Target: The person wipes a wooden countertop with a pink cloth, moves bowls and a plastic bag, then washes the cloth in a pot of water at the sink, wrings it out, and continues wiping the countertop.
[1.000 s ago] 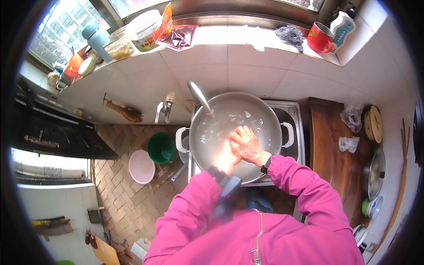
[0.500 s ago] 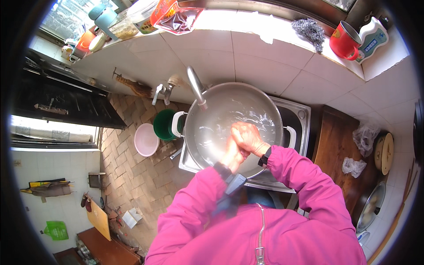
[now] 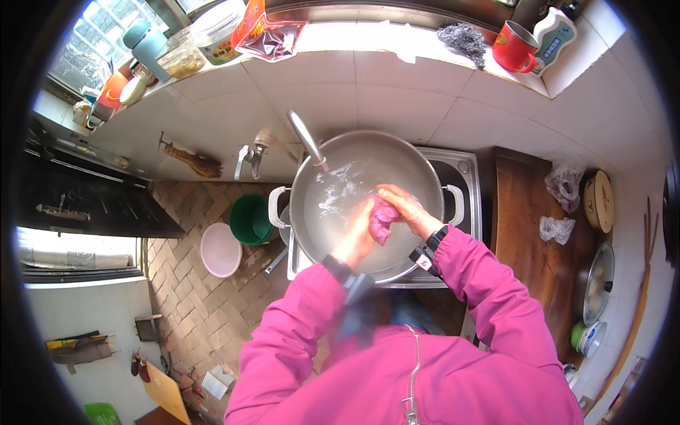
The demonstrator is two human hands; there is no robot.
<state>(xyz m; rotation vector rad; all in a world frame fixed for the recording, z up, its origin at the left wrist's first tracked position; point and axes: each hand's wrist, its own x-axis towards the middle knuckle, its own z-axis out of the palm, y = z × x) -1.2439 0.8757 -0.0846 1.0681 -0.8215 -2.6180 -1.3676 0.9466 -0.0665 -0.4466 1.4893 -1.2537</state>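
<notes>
Over a wide two-handled metal pot (image 3: 296,212) of cloudy water, both my hands hold a bunched pink cloth (image 3: 383,221). My left hand (image 3: 358,235) closes on its left side, and my right hand (image 3: 409,210) grips it from the upper right. Parts of the fingers are hidden by the wet-looking folds. A curved metal faucet spout (image 3: 306,138) reaches over the pot's far left rim, and the water beneath it is rippled. Dark bands circle both wrists, over pink sleeves.
The pot sits on a steel sink (image 3: 469,166). Right of it is a brown wooden counter (image 3: 520,227) with crumpled plastic bags (image 3: 556,229). A green bucket (image 3: 249,219) and pink basin (image 3: 221,250) stand on the brick floor. A red mug (image 3: 513,48) rests on the windowsill.
My hands were clasped tightly together, mostly hiding the cloth. They have loosened and moved apart, so the pink bundle shows between them. The view has shifted slightly.
</notes>
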